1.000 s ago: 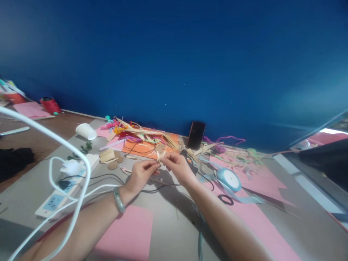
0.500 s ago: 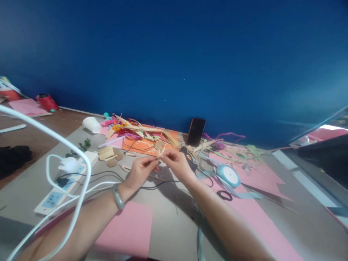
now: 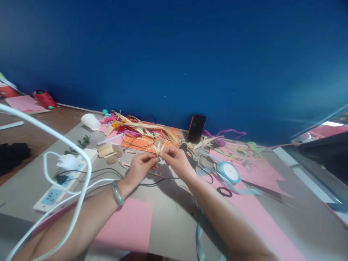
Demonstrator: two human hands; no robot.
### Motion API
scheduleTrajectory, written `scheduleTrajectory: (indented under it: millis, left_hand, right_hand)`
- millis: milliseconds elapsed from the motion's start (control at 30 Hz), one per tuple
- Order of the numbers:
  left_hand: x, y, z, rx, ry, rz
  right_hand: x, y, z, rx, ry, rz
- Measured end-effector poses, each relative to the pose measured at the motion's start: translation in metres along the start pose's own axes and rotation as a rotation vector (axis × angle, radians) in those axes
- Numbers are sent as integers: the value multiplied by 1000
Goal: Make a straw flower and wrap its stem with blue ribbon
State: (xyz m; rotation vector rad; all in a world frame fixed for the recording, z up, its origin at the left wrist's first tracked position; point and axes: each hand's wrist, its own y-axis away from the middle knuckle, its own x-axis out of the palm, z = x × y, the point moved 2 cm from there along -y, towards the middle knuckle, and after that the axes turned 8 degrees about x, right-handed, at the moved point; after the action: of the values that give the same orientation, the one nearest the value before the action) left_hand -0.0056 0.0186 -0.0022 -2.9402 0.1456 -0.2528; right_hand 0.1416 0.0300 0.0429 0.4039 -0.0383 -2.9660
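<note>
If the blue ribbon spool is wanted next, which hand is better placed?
The right hand, probably: it is nearer the spool than the left hand is, though both pinch a pale strip.

Wall (image 3: 174, 54): deep blue, a few pale specks, spanning the far side; lighter sheen at right. Tabletop (image 3: 168, 224): grey, running up to the wall. Brown surface (image 3: 63, 117): left, adjoining the grey. Bright white strip (image 3: 333, 123): far right, beyond the wall's edge; nature unclear.
</note>
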Motion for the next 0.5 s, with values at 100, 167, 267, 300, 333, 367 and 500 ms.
scheduleTrajectory:
  millis: [100,167,267,300,333,367,500]
  left_hand:
    - [-1,0,2,11,10,14]
    - [-1,-1,3,9,24,18]
    - [-1,-1,3,7,29,20]
    - [-1,-1,3,5,25,19]
    - [-1,-1,2,3,19,18]
    - [-1,-1,2,1,13,18]
    - [-1,-1,0,-4,-7,26]
  right_hand:
    - [0,-1,-1,28,-3,16]
    - [0,-1,-2,34,-13,22]
    - [0,-2,-3,35,-32,28]
    - [0,-2,-3,37,-39,29]
    - [0,-2,-3,41,-46,33]
    - [0,-2,-3,44,-52,38]
    - [0,-2,-2,54,-60,47]
